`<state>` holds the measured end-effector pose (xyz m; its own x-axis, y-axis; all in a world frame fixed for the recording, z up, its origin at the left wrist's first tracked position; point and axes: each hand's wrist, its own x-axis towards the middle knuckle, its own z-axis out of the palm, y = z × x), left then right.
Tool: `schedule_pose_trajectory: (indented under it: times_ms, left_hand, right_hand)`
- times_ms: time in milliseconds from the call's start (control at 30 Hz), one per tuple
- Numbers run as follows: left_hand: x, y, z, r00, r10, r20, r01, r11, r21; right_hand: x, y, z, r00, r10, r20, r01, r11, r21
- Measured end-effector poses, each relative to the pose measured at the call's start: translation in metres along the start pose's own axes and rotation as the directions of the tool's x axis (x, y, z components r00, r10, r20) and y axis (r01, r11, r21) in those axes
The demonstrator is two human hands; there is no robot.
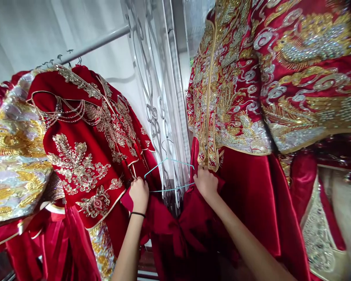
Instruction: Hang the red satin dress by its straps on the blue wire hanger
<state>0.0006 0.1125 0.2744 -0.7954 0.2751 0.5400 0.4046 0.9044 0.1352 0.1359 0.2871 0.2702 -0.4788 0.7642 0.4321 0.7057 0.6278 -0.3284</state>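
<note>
My left hand [139, 194] is closed on one end of a thin light-blue wire hanger [167, 160], with plain red satin cloth [175, 230] bunched under it. A black band circles that wrist. My right hand [205, 182] is closed on the hanger's other end and the same red cloth, just below the hem of a red jacket [228, 89] thick with gold and silver embroidery. The cloth sags between both hands. The hanger's hook points up, free of any rail.
A metal rail [96, 43] at upper left carries several hangers with red embroidered garments [84, 148] and a gold brocade piece [11, 156]. White sheer curtain and a scrolled metal window grille [152, 97] stand behind. More embroidered red robes [310, 78] fill the right side.
</note>
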Motion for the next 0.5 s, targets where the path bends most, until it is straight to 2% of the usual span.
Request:
schedule_pose_trajectory:
  times_ms: [67, 167, 400, 500]
  left_hand:
    - [0.001, -0.009, 0.001, 0.998, 0.066, 0.007, -0.066, 0.998, 0.018]
    - [0.002, -0.020, -0.002, 0.991, 0.128, 0.042, -0.129, 0.991, 0.021]
    - [0.002, -0.023, -0.003, 0.992, 0.115, 0.045, -0.115, 0.993, -0.001]
    - [0.014, -0.037, -0.004, 0.992, 0.119, 0.046, -0.116, 0.991, -0.070]
  right_hand:
    - [0.002, 0.005, 0.004, 0.999, -0.029, -0.017, 0.029, 0.999, -0.022]
    - [0.008, 0.012, 0.001, 0.997, -0.077, 0.027, 0.078, 0.997, -0.024]
    - [0.015, 0.028, -0.015, 0.979, -0.188, 0.077, 0.192, 0.980, -0.047]
    - [0.030, 0.038, -0.024, 0.967, -0.233, 0.102, 0.233, 0.972, 0.016]
